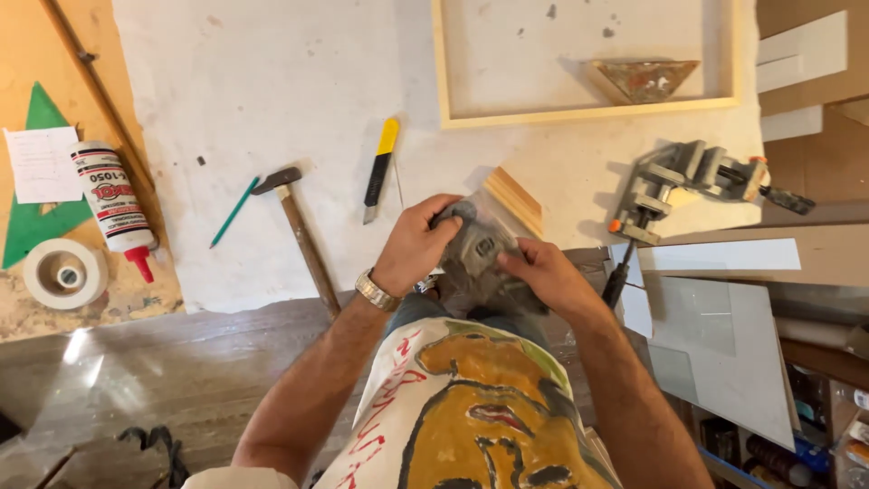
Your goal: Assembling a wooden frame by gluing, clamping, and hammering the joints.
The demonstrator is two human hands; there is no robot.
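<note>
Holding a grey metal corner clamp [477, 256] in both hands at the near edge of the paper-covered worktable [272, 81], just above the person's lap. Left hand [415, 244] curls over its top-left, fingers pressed on the body; right hand [543, 272] pinches its right side, thumb on top.

Risks, biggest first:
- Clamp sits over the table edge, not on it. If either hand lets go, I'd expect it to drop to the floor or lap; it looks heavy.
- Wooden frame [588, 113] lies flat further back; a swing of the clamp could dent its soft moulding.
- Second corner clamp [697, 177] rests on the right, its handle overhanging; an elbow could knock it off.
- Utility knife [380, 170] lies just beyond the left hand; can't tell whether the blade is out.
- Loose moulding offcut [516, 197] just behind the hands could get pushed.

Containers: white glue bottle [113, 206] lies on its side at left, red nozzle capped, contents not visible. Tape roll [63, 272] beside it.
</note>
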